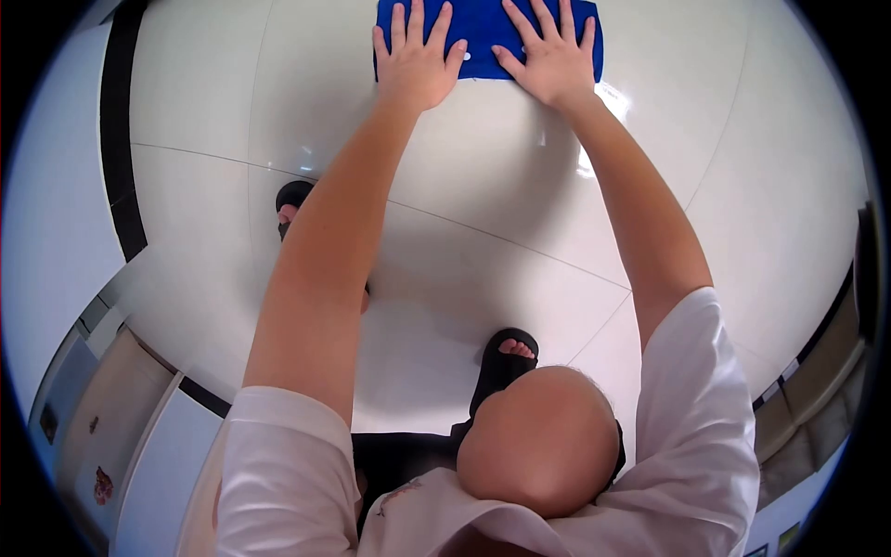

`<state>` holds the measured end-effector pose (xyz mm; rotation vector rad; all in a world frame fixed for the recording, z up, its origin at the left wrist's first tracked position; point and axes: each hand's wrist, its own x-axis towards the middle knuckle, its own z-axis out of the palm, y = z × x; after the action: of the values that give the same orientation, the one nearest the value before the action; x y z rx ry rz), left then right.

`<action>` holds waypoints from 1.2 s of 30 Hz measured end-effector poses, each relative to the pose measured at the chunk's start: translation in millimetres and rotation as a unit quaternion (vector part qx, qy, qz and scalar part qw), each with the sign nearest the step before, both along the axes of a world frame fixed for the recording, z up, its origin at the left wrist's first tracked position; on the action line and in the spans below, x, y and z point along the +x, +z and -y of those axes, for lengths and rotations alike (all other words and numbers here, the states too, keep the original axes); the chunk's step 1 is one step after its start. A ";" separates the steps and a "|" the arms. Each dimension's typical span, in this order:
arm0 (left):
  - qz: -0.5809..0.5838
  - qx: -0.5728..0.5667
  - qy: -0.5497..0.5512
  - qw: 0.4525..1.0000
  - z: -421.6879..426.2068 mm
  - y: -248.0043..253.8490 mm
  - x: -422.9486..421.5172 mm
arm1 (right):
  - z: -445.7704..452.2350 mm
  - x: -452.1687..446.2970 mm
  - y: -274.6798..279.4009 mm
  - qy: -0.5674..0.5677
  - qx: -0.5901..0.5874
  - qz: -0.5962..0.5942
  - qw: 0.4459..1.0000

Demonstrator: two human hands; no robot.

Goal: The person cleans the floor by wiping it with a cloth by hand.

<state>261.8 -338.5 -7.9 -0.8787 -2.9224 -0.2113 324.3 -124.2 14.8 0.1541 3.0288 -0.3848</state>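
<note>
A blue cloth [484,42] lies on the floor at the top of the view, its upper edge cut off by the frame. My left hand [417,60] rests flat on the cloth's left part, fingers spread and pointing away from me. On its right part lies my right hand [554,58], palm down, also with fingers apart. Small white spots show on the cloth beside both thumbs. Both arms are stretched out, and neither hand grips anything.
Glossy pale floor tiles [483,213] with thin dark joints lie below. My feet in black sandals [506,357] stand between and beside my arms. White furniture [167,464] is at the lower left, and a brown cushioned seat [817,408] at the right edge.
</note>
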 end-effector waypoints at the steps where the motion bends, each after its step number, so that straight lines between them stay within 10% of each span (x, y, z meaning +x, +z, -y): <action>1: -0.001 -0.008 0.018 1.000 -0.2 -1.3 4.7 | 1.9 0.0 2.1 0.000 0.004 0.003 1.000; 8: 0.124 -0.061 0.081 0.987 18.1 -3.9 66.3 | 9.5 23.6 -26.7 0.036 0.126 -0.046 0.990; 18: 0.220 -0.090 0.029 0.971 70.4 10.6 215.8 | 42.5 203.9 -0.3 0.046 -0.010 0.059 0.997; 36: 0.082 -0.064 -0.156 0.982 23.1 -18.3 89.0 | 42.2 172.9 -23.8 -0.033 0.017 0.014 0.999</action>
<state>350.8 -361.6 -26.2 -1.4046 -2.9574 -0.1195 497.1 -166.4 -8.9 0.2604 3.0089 -0.3327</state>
